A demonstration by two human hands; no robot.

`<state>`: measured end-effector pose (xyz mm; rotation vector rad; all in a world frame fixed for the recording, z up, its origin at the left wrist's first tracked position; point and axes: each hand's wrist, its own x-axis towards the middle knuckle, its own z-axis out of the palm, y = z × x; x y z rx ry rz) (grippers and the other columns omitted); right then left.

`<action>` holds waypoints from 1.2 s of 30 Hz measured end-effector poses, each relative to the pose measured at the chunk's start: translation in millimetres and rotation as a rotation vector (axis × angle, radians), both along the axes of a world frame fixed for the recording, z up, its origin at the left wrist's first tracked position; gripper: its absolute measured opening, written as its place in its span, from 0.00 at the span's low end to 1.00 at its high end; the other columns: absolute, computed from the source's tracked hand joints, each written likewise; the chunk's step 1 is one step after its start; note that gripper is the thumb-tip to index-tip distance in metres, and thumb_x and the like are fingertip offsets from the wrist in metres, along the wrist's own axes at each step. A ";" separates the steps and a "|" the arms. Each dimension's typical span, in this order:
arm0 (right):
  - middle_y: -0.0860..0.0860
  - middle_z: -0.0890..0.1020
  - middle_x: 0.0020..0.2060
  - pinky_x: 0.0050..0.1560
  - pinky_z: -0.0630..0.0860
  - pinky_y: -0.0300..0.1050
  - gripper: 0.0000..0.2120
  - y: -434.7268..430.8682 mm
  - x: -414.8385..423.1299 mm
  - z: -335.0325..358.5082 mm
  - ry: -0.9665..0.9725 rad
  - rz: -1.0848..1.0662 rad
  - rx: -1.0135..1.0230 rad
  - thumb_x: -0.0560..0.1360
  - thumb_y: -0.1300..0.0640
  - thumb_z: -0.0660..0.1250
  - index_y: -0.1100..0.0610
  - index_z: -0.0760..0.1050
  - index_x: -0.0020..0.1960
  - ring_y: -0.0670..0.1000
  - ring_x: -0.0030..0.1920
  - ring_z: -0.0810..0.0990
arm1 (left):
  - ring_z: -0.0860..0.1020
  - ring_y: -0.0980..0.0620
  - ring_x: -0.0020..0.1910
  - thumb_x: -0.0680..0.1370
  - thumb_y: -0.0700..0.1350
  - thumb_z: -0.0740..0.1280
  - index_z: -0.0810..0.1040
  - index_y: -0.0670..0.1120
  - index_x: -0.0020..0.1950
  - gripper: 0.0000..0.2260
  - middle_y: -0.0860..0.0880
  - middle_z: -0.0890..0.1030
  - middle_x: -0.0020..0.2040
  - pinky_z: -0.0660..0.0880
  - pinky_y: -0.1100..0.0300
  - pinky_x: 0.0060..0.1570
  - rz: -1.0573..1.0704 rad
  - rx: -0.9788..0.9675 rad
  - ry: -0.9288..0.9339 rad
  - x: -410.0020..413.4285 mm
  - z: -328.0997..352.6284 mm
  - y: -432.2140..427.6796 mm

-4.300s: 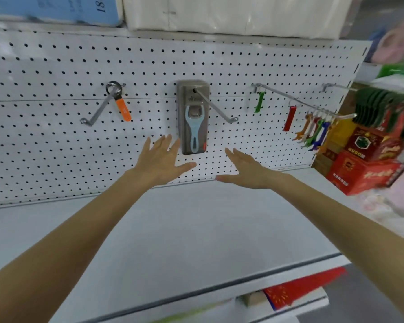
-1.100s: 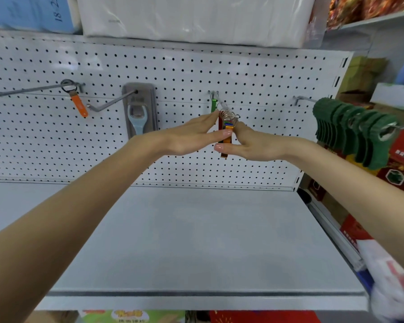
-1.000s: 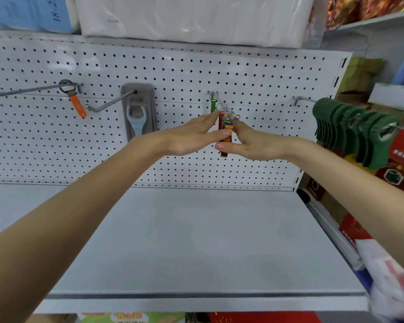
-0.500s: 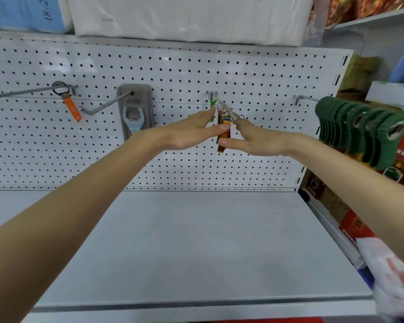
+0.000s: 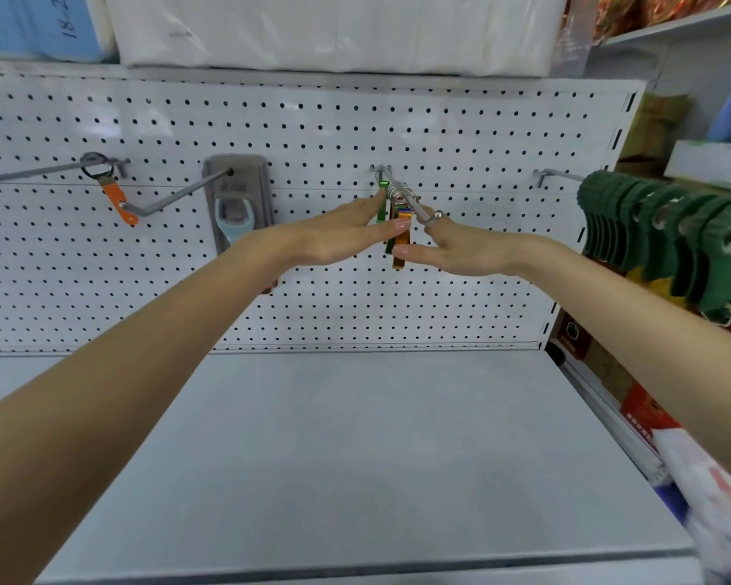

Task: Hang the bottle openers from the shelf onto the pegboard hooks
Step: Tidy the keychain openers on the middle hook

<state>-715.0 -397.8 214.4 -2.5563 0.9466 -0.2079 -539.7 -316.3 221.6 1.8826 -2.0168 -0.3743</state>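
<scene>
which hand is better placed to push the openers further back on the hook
Left. The left hand has its fingers flat against the bunched bottle openers, while the right hand sits at the hook tip.

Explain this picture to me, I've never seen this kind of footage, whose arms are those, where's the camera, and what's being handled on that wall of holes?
There is no machine here. The camera sits on a person's head, looking forward and down, so both bare arms reach in from the bottom of the picture.

In front is a white perforated pegboard with metal hooks, above a bare grey shelf.

The left hand and right hand meet at the middle metal hook, where a bunch of small coloured bottle openers on key rings hangs. The fingers touch the bunch; whether either hand actually grips one is hard to tell.

Further left, an orange opener on a ring hangs from another hook, and a grey carded opener with a pale blue handle hangs beside it. At the right hangs a row of dark green openers.
</scene>
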 end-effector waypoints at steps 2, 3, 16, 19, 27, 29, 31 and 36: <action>0.51 0.48 0.78 0.75 0.53 0.48 0.41 -3.8 4.3 0.1 0.012 -0.007 -0.008 0.76 0.36 0.56 0.47 0.35 0.77 0.52 0.77 0.52 | 0.43 0.55 0.77 0.80 0.64 0.49 0.41 0.51 0.78 0.33 0.52 0.45 0.79 0.42 0.59 0.72 -0.003 -0.009 -0.001 2.2 -0.7 -4.4; 0.52 0.49 0.78 0.73 0.54 0.45 0.40 -5.5 6.3 0.5 0.017 -0.011 -0.011 0.77 0.36 0.56 0.47 0.35 0.78 0.52 0.77 0.53 | 0.43 0.55 0.77 0.80 0.63 0.49 0.41 0.52 0.78 0.32 0.52 0.46 0.79 0.43 0.59 0.71 -0.004 -0.014 -0.001 3.6 -0.7 -6.7; 0.51 0.50 0.78 0.68 0.55 0.42 0.37 -23.6 19.0 8.9 -0.014 -0.008 0.063 0.79 0.40 0.56 0.46 0.37 0.78 0.52 0.76 0.55 | 0.48 0.53 0.78 0.79 0.65 0.47 0.43 0.51 0.79 0.33 0.50 0.50 0.79 0.46 0.58 0.72 0.046 0.018 0.070 17.9 -4.4 -36.4; 0.52 0.48 0.78 0.73 0.53 0.46 0.37 -25.6 19.1 10.9 -0.008 0.007 0.064 0.80 0.41 0.56 0.48 0.37 0.78 0.52 0.77 0.52 | 0.52 0.52 0.77 0.81 0.61 0.49 0.45 0.50 0.79 0.30 0.49 0.53 0.79 0.50 0.65 0.62 0.045 -0.014 0.116 15.9 -6.0 -41.9; 0.61 0.56 0.76 0.73 0.56 0.54 0.33 -39.0 26.3 11.5 -0.030 -0.017 -0.062 0.82 0.51 0.57 0.60 0.44 0.78 0.61 0.75 0.57 | 0.54 0.50 0.77 0.81 0.60 0.49 0.45 0.52 0.79 0.29 0.49 0.53 0.79 0.53 0.64 0.61 0.047 -0.023 0.138 21.5 -6.9 -61.2; 0.61 0.57 0.76 0.73 0.57 0.54 0.33 -45.9 29.0 11.8 -0.029 -0.014 -0.044 0.81 0.50 0.57 0.59 0.44 0.78 0.62 0.74 0.58 | 0.53 0.51 0.77 0.81 0.61 0.49 0.44 0.51 0.79 0.30 0.49 0.52 0.79 0.52 0.63 0.66 0.055 -0.009 0.133 25.2 -7.6 -66.5; 0.61 0.56 0.76 0.74 0.55 0.54 0.33 -53.2 31.5 11.9 -0.021 -0.018 -0.033 0.82 0.49 0.56 0.59 0.44 0.78 0.62 0.75 0.56 | 0.52 0.51 0.77 0.80 0.62 0.49 0.44 0.50 0.79 0.31 0.49 0.51 0.79 0.51 0.62 0.67 0.061 -0.005 0.121 27.5 -8.0 -70.7; 0.55 0.56 0.77 0.75 0.56 0.54 0.34 -61.0 37.6 13.7 0.019 0.007 0.072 0.80 0.44 0.55 0.54 0.42 0.78 0.54 0.76 0.56 | 0.52 0.51 0.77 0.80 0.64 0.48 0.44 0.50 0.79 0.32 0.49 0.51 0.79 0.50 0.60 0.70 0.068 0.001 0.104 31.1 -7.4 -76.9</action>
